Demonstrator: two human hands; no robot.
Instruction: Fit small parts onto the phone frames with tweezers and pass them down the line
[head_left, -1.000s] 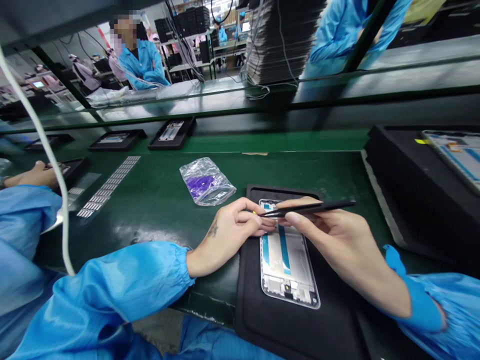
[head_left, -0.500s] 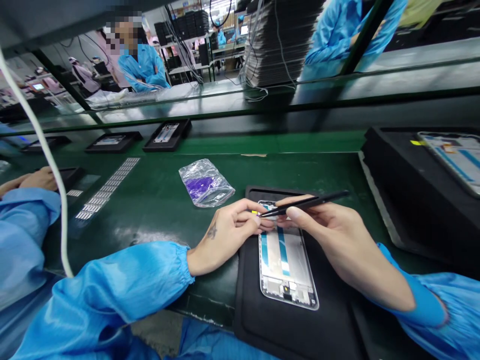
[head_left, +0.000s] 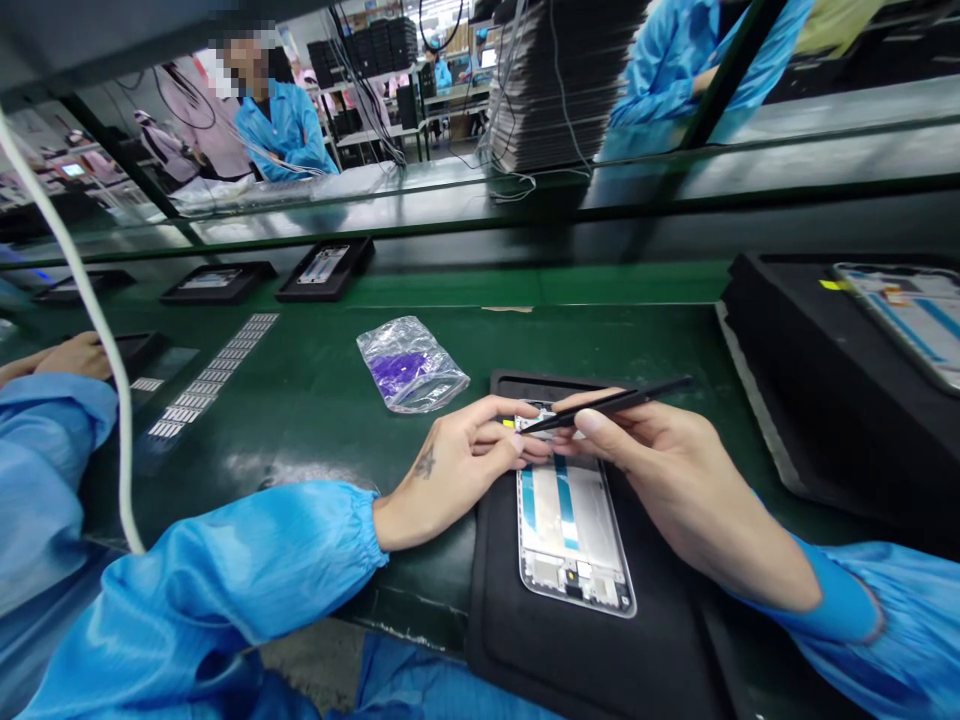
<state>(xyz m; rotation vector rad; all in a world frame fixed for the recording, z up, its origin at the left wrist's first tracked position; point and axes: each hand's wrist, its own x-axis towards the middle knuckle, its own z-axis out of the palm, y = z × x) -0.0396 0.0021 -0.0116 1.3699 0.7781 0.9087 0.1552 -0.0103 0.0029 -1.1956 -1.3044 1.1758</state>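
A white phone frame (head_left: 571, 540) with blue strips lies in a black tray (head_left: 540, 640) in front of me. My right hand (head_left: 660, 470) is closed on black tweezers (head_left: 615, 402), whose tips point left at the frame's top edge. My left hand (head_left: 465, 460) rests at the tray's left edge, fingers pinched at the frame's top corner beside a small yellow tab (head_left: 508, 424). What the fingers pinch is too small to name.
A clear bag with purple parts (head_left: 411, 364) lies on the green belt (head_left: 315, 400). A strip sheet (head_left: 214, 375) lies to the left. Trays with frames (head_left: 324, 268) sit farther back. A large black tray (head_left: 840, 370) stands at right. A neighbour's hand (head_left: 71, 355) works at left. A white cable (head_left: 97, 320) hangs down.
The tweezers have tilted slightly and their tips moved a little closer to the frame's top. Trays on the far belt have drifted left. My left hand has barely moved.
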